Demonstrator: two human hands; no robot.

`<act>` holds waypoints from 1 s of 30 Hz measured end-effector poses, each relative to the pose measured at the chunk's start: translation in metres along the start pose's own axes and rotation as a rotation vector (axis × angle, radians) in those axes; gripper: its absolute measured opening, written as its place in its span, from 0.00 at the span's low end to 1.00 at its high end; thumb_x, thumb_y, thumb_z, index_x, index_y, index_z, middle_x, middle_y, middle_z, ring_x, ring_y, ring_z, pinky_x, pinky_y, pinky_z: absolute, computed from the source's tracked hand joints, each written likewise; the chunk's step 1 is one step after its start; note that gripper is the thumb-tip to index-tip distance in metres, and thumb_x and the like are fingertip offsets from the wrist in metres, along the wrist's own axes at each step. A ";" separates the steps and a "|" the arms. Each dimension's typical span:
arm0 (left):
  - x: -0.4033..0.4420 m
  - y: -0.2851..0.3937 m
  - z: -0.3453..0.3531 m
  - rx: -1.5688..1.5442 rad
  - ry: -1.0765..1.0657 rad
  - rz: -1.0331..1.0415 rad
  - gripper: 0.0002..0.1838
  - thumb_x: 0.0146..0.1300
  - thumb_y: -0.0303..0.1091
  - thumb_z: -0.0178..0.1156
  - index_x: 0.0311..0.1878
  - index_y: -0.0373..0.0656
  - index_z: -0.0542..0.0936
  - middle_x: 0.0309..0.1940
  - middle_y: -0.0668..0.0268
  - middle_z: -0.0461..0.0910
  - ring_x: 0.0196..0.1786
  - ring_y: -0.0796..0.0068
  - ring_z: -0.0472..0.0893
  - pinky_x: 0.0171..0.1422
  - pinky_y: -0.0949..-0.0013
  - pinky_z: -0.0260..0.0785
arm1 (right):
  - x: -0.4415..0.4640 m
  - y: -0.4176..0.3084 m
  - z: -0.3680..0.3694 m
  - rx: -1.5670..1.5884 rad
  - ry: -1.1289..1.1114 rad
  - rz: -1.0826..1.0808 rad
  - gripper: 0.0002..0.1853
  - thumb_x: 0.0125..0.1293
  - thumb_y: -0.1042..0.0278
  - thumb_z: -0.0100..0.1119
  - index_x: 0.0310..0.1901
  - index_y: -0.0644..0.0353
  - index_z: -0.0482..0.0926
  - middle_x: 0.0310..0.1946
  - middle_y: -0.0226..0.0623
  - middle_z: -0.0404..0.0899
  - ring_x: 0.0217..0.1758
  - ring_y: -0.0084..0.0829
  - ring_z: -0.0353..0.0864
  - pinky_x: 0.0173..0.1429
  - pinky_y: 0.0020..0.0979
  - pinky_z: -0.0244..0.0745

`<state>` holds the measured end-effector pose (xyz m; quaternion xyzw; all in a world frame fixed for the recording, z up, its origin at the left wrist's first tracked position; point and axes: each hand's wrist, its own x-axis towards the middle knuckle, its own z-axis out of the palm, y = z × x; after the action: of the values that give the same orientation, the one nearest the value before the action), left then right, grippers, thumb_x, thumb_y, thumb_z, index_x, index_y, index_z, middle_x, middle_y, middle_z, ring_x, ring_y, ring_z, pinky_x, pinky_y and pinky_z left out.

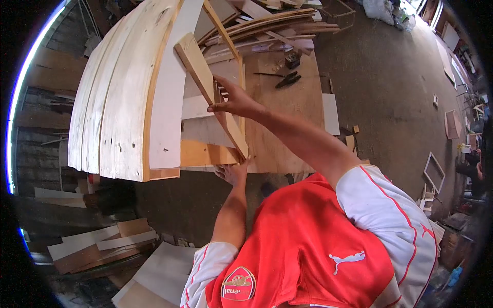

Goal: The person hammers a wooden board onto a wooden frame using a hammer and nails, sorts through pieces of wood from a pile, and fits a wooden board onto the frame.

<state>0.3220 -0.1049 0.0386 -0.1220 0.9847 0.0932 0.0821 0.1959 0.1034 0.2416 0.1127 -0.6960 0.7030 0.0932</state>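
A slatted wooden piece (126, 87), with pale planks on its outer face and an open frame inside, stands on a workbench. Across the frame's open side slants a wooden board (197, 69). My right hand (233, 100) grips this board near its middle, thumb on one side and fingers on the other. At the board's lower end, my left hand (233, 172) is closed around the corner where the board meets the frame's lower rail (205, 153). Some left fingers are hidden behind the wood.
On the plywood bench top (287, 118) lie black-handled pliers (288, 79) and a small dark box (292, 60). Long wood strips (262, 31) are piled at the far end. Board offcuts (102, 244) lie at lower left. A small wooden frame (434, 172) rests on the floor at right.
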 end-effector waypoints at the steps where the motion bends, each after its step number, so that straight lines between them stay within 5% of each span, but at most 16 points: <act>1: 0.000 -0.003 0.004 -0.024 0.032 0.045 0.67 0.40 0.77 0.72 0.80 0.46 0.60 0.81 0.49 0.51 0.83 0.40 0.43 0.84 0.38 0.31 | 0.000 -0.001 -0.001 0.022 -0.012 0.023 0.57 0.52 0.56 0.84 0.77 0.63 0.55 0.71 0.52 0.66 0.71 0.46 0.72 0.69 0.43 0.76; 19: 0.003 -0.010 0.025 -0.053 0.116 0.068 0.64 0.46 0.74 0.71 0.79 0.42 0.59 0.79 0.37 0.49 0.82 0.34 0.44 0.84 0.37 0.33 | -0.010 -0.010 0.009 0.023 0.027 -0.038 0.58 0.51 0.57 0.83 0.77 0.66 0.54 0.67 0.50 0.71 0.67 0.41 0.76 0.66 0.38 0.79; 30: 0.001 -0.008 0.023 -0.062 0.064 0.081 0.60 0.46 0.72 0.72 0.76 0.42 0.67 0.78 0.40 0.53 0.82 0.35 0.41 0.82 0.34 0.37 | -0.010 -0.008 0.011 0.061 0.044 -0.064 0.53 0.50 0.64 0.83 0.76 0.60 0.60 0.64 0.52 0.77 0.67 0.41 0.77 0.64 0.41 0.79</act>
<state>0.3267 -0.1080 0.0151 -0.0876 0.9876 0.1230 0.0431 0.2076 0.0928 0.2461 0.1224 -0.6681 0.7228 0.1275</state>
